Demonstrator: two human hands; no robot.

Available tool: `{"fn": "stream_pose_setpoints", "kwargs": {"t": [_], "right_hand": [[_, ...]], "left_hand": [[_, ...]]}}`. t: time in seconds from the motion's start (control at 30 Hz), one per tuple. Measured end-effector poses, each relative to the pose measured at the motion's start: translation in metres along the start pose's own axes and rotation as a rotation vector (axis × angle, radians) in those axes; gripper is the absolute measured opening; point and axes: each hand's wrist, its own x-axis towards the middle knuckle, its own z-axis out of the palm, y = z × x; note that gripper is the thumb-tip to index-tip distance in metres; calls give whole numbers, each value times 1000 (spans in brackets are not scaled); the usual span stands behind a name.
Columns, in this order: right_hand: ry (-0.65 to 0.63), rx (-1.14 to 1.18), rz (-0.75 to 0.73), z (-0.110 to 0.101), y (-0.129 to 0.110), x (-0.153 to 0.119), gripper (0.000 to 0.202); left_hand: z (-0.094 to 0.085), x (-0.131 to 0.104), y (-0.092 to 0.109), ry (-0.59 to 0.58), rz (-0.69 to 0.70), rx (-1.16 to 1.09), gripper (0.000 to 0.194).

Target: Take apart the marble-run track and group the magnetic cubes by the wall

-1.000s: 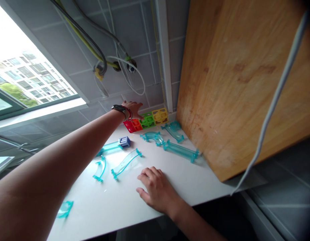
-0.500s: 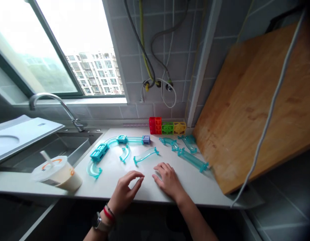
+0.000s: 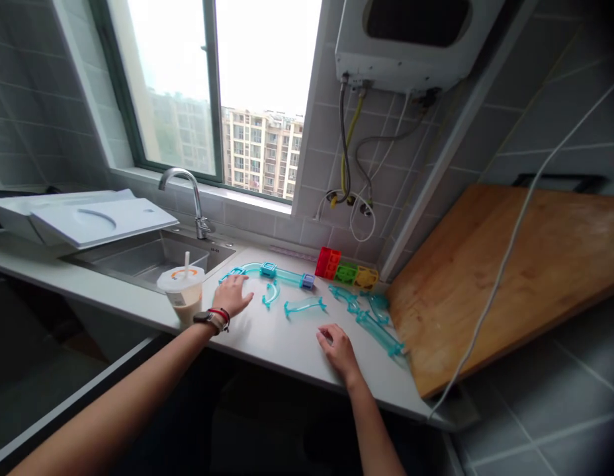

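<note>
My left hand (image 3: 232, 296) reaches over the left end of a joined turquoise track (image 3: 255, 266), fingers spread and thumb apart. It hides the track's curved end, and whether it touches the pieces I cannot tell. A lilac block (image 3: 307, 281) ends the track on the right. My right hand (image 3: 338, 349) rests on the counter, loosely bent and holding nothing visible. Ahead of it lies a wavy turquoise track piece (image 3: 305, 305), with a small curved piece (image 3: 271, 294) to the left. A straight turquoise chute (image 3: 379, 332) lies to its right, below more curved pieces (image 3: 343, 295).
Red blocks (image 3: 327, 263), a green block (image 3: 346, 272) and a yellow block (image 3: 366, 277) stand by the wall. A lidded drink cup (image 3: 182, 297) is close to my left wrist. The sink (image 3: 133, 261) lies beyond it. A wooden board (image 3: 505, 284) leans on the right.
My left hand has moved left and forward, from the counter's front to the track's left end. My right hand stays near the front edge, its fingers more curled. The view has shifted up and left.
</note>
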Motion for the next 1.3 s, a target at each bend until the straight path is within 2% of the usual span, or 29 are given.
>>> {"fn": "stream_pose_setpoints", "kwargs": {"t": [0.1,0.2,0.33,0.47,0.53,0.67,0.8,0.9,1.0,1.13,1.23,1.3], "right_hand": [[20,21,12,-1,-1,0,28],[25,33,25,-2,-3,0,29],[23,30,46,-3,-5,1,32],[16,29,53,-4,-6,2,33],[12,33,50,-4,-7,1,33],[9,40,35,-3,-7,1,30],[-17,54,35,-3,-5,3,29],[-49,70,59,-4,-3,8,30],[-67,63,71,-2,-4,14,31],[-112,57,-5,14,-27,29,27],[-202,36,-133,44,-62,44,25],[-277,-5,-213,70,-89,53,41]], "left_hand": [[1,32,-10,-38,-162,86,67],[5,51,-20,-68,-250,83,73],[15,61,-33,-139,-244,43,70],[25,63,-36,-132,-214,4,66],[28,61,-34,-87,-212,-18,63],[35,56,-31,100,-175,-102,56],[38,52,-30,144,-143,-204,51],[38,52,-28,227,-133,-326,51],[37,53,-26,270,-220,-449,56],[37,54,-25,249,-322,-529,58],[38,53,-24,199,-333,-559,58],[39,51,-24,171,-321,-580,58]]}}
